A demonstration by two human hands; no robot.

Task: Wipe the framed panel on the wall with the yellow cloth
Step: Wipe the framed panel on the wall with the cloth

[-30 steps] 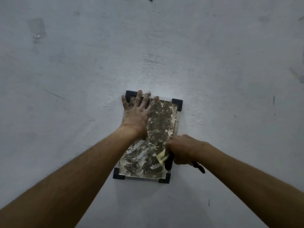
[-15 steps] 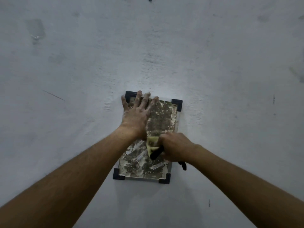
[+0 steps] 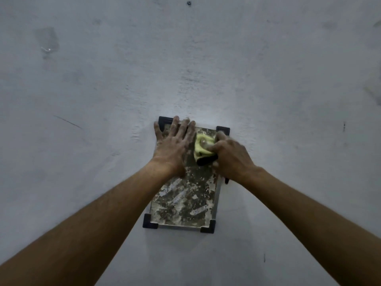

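Two hands of mine are up on the framed panel [image 3: 183,201], which sits flat against the grey wall [image 3: 268,79], low and centre in the head view. Taking the panel as landmark, left to right: a faint scratch [image 3: 68,121] on the wall well to the panel's left, a small dark stud [image 3: 188,2] far above it. My left hand [image 3: 174,145] lies flat over the panel's upper left part, palm down, fingers spread and straight, tips reaching the top edge beside the black top-left corner piece [image 3: 164,121], thumb off the panel's left side on the wall. Just right of that hand, on the panel's upper right part, is the yellow cloth [image 3: 201,145], bunched, touching the panel surface. My right hand [image 3: 231,155] grips it, fingers curled tight around the cloth with something dark [image 3: 206,161] under it; cannot tell what that is. Hand is a bit blurred. Top-right corner piece [image 3: 223,129] shows just above my right knuckles. Panel surface below both hands is mottled dark with pale streaks. Black corner pieces at bottom left [image 3: 148,222] and bottom right [image 3: 208,227]. Both forearms bare, coming from the lower corners toward the panel
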